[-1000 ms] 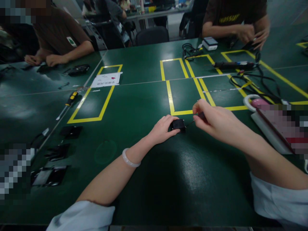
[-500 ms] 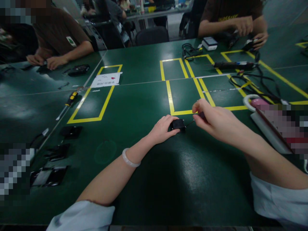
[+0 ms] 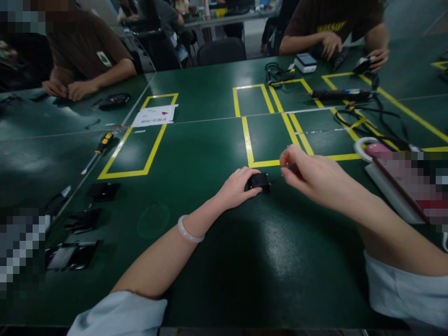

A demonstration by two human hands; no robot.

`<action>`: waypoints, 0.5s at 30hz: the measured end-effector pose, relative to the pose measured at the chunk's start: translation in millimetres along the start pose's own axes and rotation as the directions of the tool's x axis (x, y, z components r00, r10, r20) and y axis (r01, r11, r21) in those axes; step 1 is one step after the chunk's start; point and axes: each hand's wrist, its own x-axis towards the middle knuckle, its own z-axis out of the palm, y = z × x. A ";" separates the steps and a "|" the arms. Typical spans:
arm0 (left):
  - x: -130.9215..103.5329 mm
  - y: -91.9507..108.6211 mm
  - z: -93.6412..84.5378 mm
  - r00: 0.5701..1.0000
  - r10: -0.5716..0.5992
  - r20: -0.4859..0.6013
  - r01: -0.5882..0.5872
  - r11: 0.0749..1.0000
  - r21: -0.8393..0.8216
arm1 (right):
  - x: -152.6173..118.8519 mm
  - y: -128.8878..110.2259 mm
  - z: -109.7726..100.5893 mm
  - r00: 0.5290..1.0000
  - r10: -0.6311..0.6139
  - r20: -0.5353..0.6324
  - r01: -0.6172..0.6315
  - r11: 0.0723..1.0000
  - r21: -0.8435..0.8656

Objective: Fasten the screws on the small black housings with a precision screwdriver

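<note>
The left hand's (image 3: 234, 189) fingers pinch a black block (image 3: 259, 181) on the surface (image 3: 210, 266), at three o'clock; the right hand's (image 3: 315, 175) pinch a thin tool (image 3: 276, 180) at the block's two o'clock. Best keep both steady.

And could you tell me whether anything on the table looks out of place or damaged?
Slightly: on the left, the white sheet lies across the yellow tape outline, and on the right, a long black tool crosses other tape lines. I see no spill or obvious damage.
</note>
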 end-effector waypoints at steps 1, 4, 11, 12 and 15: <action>0.1 0.1 -0.1 1.000 -0.002 0.000 0.002 1.000 0.001 | -0.2 -0.3 -0.4 1.000 0.000 0.003 0.000 1.000 0.006; 0.0 -0.2 0.5 1.000 0.003 -0.008 -0.003 1.000 0.004 | -0.2 -0.6 -0.9 1.000 0.003 0.003 -0.003 1.000 0.013; -0.2 -1.5 2.3 1.000 0.010 -0.018 -0.010 1.000 0.018 | 1.5 1.8 2.1 1.000 -0.004 -0.008 0.004 0.999 -0.036; -0.2 -1.6 2.4 1.000 0.012 -0.019 -0.011 1.000 0.016 | 1.5 2.0 2.5 1.000 -0.004 -0.008 0.003 0.999 -0.034; -0.2 -1.7 2.2 1.000 0.013 -0.019 -0.013 1.000 0.011 | 1.1 2.0 2.8 1.000 0.007 -0.004 -0.007 1.000 -0.013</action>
